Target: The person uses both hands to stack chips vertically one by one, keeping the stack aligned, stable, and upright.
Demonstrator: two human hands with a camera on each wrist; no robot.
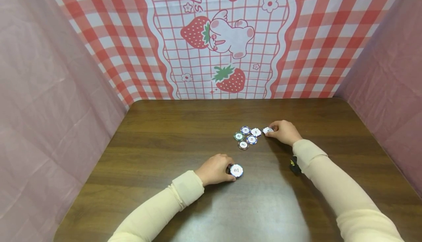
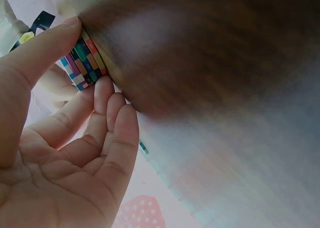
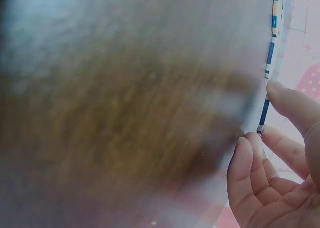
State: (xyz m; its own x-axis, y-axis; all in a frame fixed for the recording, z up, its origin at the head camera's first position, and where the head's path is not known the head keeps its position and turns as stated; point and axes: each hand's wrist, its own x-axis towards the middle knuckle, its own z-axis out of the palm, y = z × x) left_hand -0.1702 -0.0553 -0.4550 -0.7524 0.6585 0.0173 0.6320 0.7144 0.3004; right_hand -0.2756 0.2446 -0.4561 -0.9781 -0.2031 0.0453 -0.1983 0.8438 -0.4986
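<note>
Near the middle of the table, my left hand (image 1: 215,169) grips a short stack of poker chips (image 1: 236,170) between thumb and fingers. A white-faced chip marked 10 tops it. In the left wrist view, the stack's edges (image 2: 86,63) show layers of several colours. Farther back and to the right, my right hand (image 1: 284,131) pinches a single white-and-blue poker chip (image 1: 267,130) by its rim, at the table surface. In the right wrist view this chip (image 3: 264,115) appears edge-on between thumb and fingers. Just left of it lies a scalloped white chip (image 1: 256,132) marked 5.
Several flat chips form a loose cluster, among them a green-rimmed chip (image 1: 239,136), a blue-rimmed chip (image 1: 252,140) and a brown-rimmed chip (image 1: 243,145). Behind the wooden table (image 1: 171,125) hangs a red-checked strawberry cloth (image 1: 197,73). Pink curtains (image 1: 49,106) flank both sides.
</note>
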